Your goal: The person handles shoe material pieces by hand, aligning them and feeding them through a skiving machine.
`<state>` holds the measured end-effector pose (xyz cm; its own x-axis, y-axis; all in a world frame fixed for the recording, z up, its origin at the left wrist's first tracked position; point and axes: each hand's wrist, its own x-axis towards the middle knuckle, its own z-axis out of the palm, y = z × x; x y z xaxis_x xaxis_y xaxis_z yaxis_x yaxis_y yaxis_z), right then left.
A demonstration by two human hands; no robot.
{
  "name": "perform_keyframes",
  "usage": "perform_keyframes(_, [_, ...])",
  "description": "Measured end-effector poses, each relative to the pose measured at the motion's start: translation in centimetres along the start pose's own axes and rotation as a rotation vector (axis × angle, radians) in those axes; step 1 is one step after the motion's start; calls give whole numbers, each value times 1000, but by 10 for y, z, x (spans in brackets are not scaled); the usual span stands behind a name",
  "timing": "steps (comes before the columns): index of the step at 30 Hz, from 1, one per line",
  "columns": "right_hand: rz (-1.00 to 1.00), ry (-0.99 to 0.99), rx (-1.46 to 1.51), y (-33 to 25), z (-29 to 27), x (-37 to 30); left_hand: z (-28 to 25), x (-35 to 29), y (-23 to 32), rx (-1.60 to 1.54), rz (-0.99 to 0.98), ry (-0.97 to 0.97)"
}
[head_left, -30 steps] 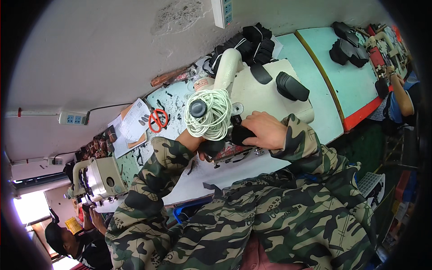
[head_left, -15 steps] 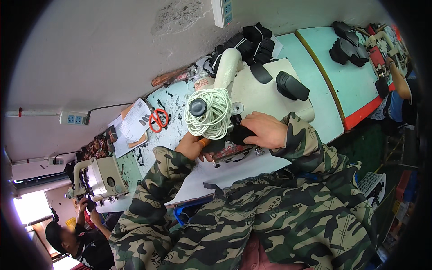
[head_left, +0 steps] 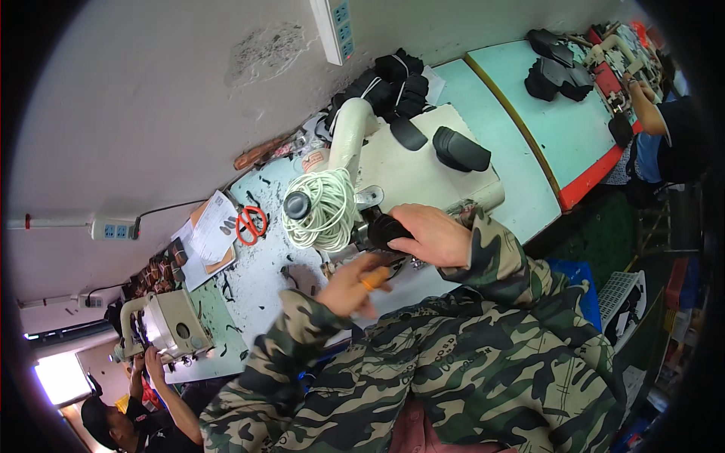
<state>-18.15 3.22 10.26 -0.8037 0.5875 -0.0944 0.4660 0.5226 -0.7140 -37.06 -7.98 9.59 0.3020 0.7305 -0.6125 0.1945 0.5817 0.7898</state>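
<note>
A cream sewing machine [head_left: 353, 136] stands before me, a coil of pale cord [head_left: 326, 211] hanging over its head. Close to its needle end, my right hand [head_left: 434, 235] grips a dark padded piece [head_left: 388, 231] between thumb and fingers; the needle area is hidden. My left hand [head_left: 352, 287], with an orange band on one finger, is off the piece near the table's front edge. Motion smears its fingers, so I cannot make out their closure. Curved black pads [head_left: 461, 149] lie stacked on a cream surface beside the machine, with a single black pad [head_left: 408, 134] nearby.
Left of the machine lie red-handled scissors [head_left: 251, 225], papers [head_left: 214, 230] and dark scraps. Bundled black pieces [head_left: 377, 89] sit against the wall. Co-workers use a machine [head_left: 170, 321] at lower left and another at upper right. A white basket [head_left: 621, 302] stands at right.
My left hand has come away from beside the machine head toward me and right. My right hand still holds the dark piece. The whole view has shifted slightly.
</note>
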Motion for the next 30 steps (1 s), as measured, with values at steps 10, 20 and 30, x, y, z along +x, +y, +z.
perform_keyframes(10, [109, 298, 380, 3, -19, -34, 72, 59, 18, -574, 441, 225])
perform_keyframes(20, [476, 196, 380, 114, -139, 25, 67, 190, 84, -400, 391, 703])
perform_keyframes(30, [458, 497, 376, 143, -52, -12, 98, 268, 83, -398, 642, 777])
